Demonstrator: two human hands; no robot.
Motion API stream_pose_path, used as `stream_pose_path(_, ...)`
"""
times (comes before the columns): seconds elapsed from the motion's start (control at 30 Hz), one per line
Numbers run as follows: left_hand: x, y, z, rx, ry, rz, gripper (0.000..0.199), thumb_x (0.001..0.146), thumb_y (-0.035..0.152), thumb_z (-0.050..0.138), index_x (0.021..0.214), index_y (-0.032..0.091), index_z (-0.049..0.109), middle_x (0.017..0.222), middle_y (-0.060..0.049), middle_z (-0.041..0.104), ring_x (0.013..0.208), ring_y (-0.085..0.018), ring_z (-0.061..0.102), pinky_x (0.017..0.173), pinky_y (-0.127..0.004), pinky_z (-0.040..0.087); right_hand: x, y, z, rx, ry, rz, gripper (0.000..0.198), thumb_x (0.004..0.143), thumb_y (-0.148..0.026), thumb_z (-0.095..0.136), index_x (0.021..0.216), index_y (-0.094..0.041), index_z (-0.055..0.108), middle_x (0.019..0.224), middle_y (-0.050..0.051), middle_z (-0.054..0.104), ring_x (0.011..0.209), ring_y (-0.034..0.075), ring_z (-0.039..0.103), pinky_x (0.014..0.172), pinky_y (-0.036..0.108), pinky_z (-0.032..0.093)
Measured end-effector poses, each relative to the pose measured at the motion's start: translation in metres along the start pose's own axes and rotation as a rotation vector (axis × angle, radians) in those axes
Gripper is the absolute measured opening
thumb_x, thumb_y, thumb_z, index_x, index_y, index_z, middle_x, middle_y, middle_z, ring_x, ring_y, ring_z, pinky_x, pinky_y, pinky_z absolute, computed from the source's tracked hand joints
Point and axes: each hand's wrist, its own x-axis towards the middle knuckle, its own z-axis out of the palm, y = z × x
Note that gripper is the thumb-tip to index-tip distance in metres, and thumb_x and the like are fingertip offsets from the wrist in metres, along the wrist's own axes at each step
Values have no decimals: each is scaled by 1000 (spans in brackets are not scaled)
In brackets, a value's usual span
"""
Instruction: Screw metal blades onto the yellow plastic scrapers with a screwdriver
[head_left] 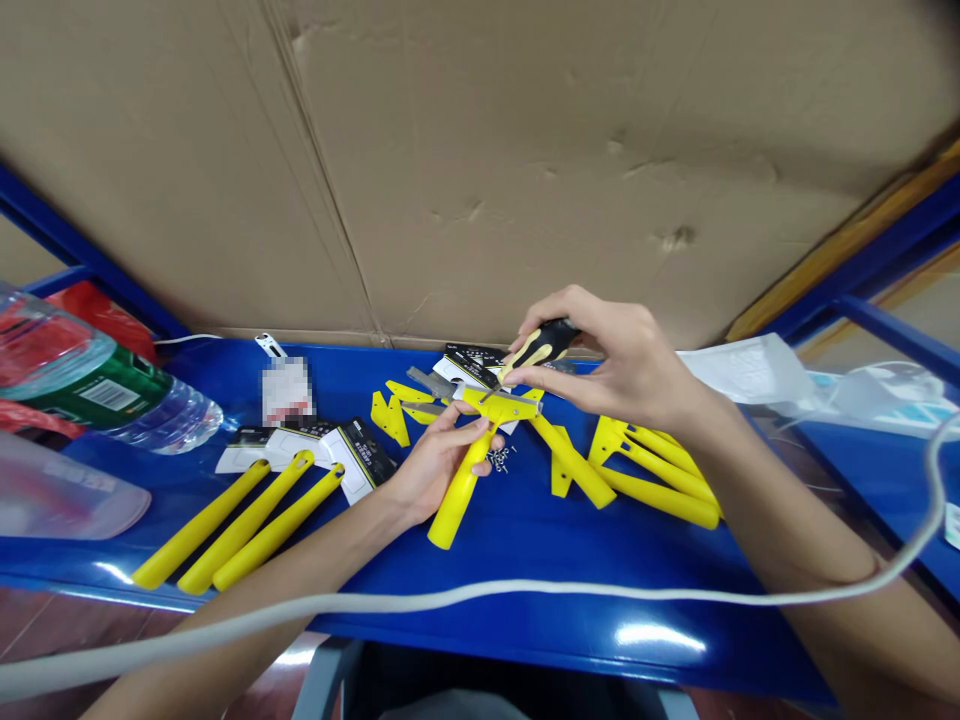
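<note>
My left hand [439, 460] is closed round the neck of a yellow scraper [455, 505], its handle slanting toward me and its wide head away. In my right hand [619, 360] is a black-and-cream screwdriver [546, 345], its tip down at the scraper's head. Whether the tip sits in a screw is too small to tell. Several loose small screws [501, 460] lie on the blue table [555, 560] just past the left hand's fingers. Yellow flat head plates [390, 418] and metal blades lie beyond it. Right of the held scraper rests another yellow handle [577, 465].
Several yellow handles [652, 495] lie under my right forearm, others [244, 540] at the left. Printed cards [360, 455] are behind those. A water bottle [112, 390] and a clear plastic container [67, 490] stand far left. A white cable [525, 590] crosses in front; cardboard [487, 180] walls the back.
</note>
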Motion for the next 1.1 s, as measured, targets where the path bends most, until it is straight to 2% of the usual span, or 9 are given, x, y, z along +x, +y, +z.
stream_pose_path(0.63, -1, 1, 1, -1, 28, -6, 41, 82, 16, 90, 103, 22, 55, 100, -3, 64, 84, -15, 68, 51, -19, 40, 0, -2, 1, -17, -9, 12, 32, 99, -52, 77, 110, -23, 70, 101, 5, 78, 85, 21, 75, 78, 36, 62)
stream_pose_path(1.1, 0, -2, -1, 28, 25, 2, 41, 82, 18, 90, 104, 21, 55, 101, -4, 64, 84, -16, 68, 50, -19, 41, 1, -3, 4, -75, -20, -67, 31, 103, -52, 72, 112, -23, 69, 104, 6, 78, 84, 20, 73, 77, 34, 58)
